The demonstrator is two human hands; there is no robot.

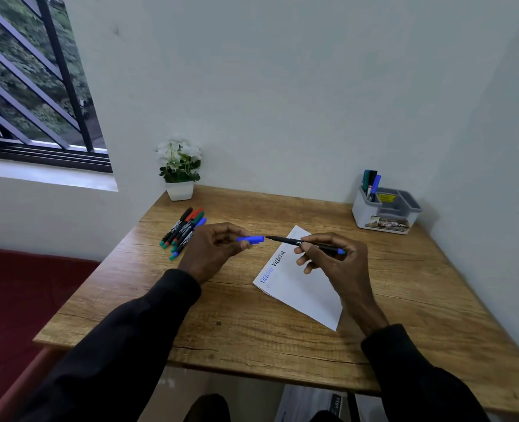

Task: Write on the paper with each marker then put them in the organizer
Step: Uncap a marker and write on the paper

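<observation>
Marker (pixel 285 239), black-bodied with a blue end plug, lies level above the far edge of the paper (pixel 300 293), pinched by the curled fingers of the right hand (pixel 334 263), its bare tip pointing toward nine o'clock. Just off that tip, not touching it, we see the blue cap (pixel 250 239) pinched between thumb and fingertips of the left hand (pixel 212 248). From a single view we cannot tell whether the cap is going on or coming off. The organizer (pixel 361 214) stands at two o'clock from the paper, well apart, with stored markers (pixel 372 181) upright in its tall back-left compartment. The loose markers (pixel 183 233) lie at ten o'clock on the table (pixel 252 330). We judge the main hazards as follows. A slight misalignment would drive the exposed tip into the left fingers or the cap's rim, leaving ink on skin. Neither hand holds the paper, so a written stroke could drag it. The right wrist hovers over the sheet and could smear wet lettering. The tall compartment is already crowded, so a careless insertion may jostle the markers standing there.
</observation>
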